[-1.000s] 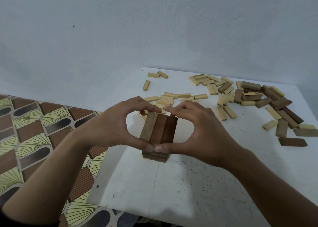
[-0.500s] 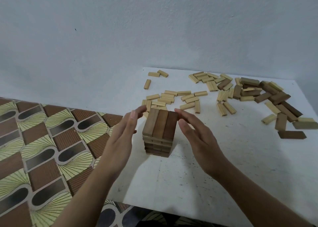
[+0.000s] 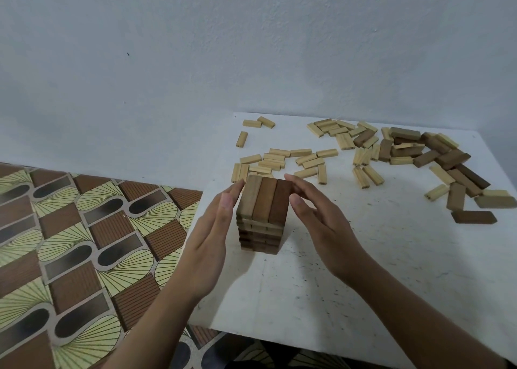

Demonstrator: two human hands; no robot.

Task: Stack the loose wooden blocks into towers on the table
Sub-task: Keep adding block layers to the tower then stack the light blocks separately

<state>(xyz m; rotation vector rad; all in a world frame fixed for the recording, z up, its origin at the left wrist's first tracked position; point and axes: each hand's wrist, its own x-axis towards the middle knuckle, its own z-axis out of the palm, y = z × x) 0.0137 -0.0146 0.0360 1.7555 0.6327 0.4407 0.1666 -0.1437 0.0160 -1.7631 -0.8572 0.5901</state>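
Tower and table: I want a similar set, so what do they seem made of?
The tower looks like bare wood, matte, brown tones varying block to block. The table looks white-painted, dull, speckled with dark marks; its core material cannot be told.

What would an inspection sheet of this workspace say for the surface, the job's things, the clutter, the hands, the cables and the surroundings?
Surface: white table, marked with dark specks.
Job's things: one upright tower of brown blocks, three across on top; light loose blocks and dark loose blocks scattered at the back and right.
Clutter: nothing seen.
Hands: left hand and right hand open, one on each side of the tower; contact unclear.
Cables: nothing seen.
Surroundings: plain wall; patterned floor on the left.
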